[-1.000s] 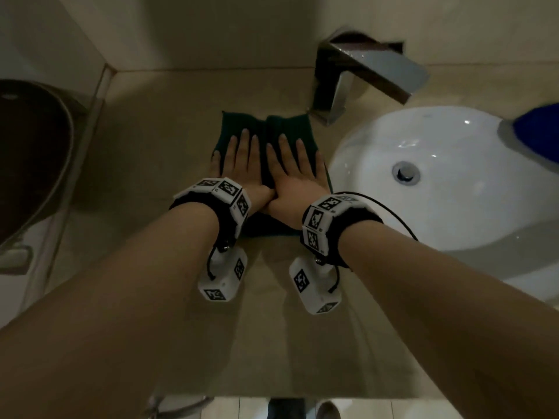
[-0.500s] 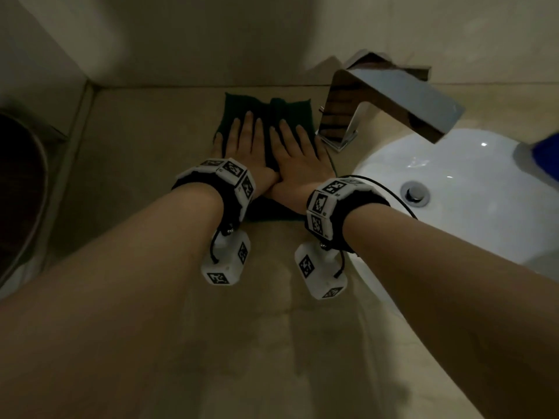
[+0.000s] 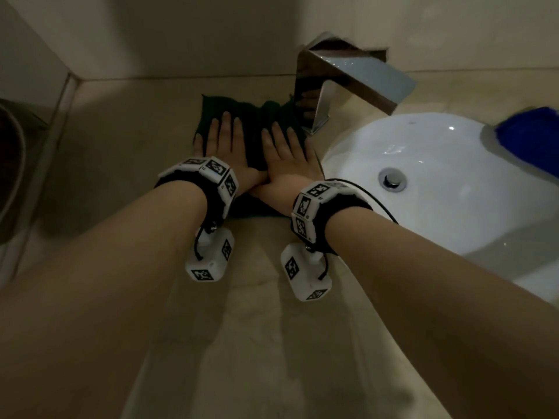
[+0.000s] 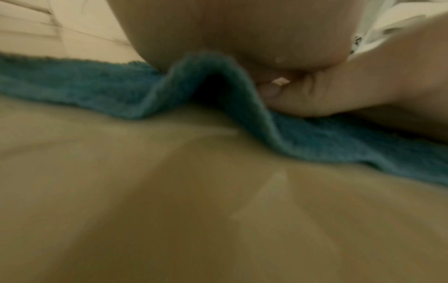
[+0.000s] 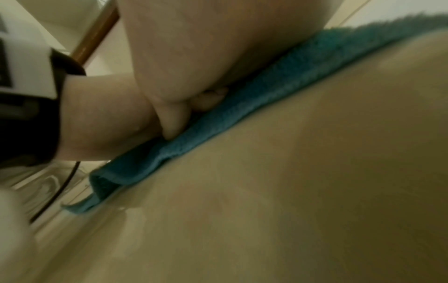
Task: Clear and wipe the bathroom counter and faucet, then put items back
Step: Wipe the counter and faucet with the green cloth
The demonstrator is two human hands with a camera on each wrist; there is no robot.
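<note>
A dark green cloth [image 3: 255, 122] lies flat on the beige counter [image 3: 127, 140], just left of the chrome faucet [image 3: 341, 77]. My left hand [image 3: 225, 146] and right hand [image 3: 287, 155] lie side by side on it, palms down with straight fingers, pressing it onto the counter. The right hand's fingertips are close to the faucet's base. In the left wrist view the cloth [image 4: 101, 90] looks teal and is humped up in a fold under the palm. In the right wrist view the cloth's edge [image 5: 242, 107] runs under the heel of the hand.
The white basin [image 3: 438, 182] with its drain [image 3: 392, 179] sits to the right. A blue object [image 3: 532, 137] lies at the basin's far right rim. The wall runs close behind the cloth. A dark round thing [image 3: 9, 164] is at the left edge.
Both hands have pushed the cloth away from me and rightwards, up against the faucet's base. The view has shifted, so the faucet and basin look closer.
</note>
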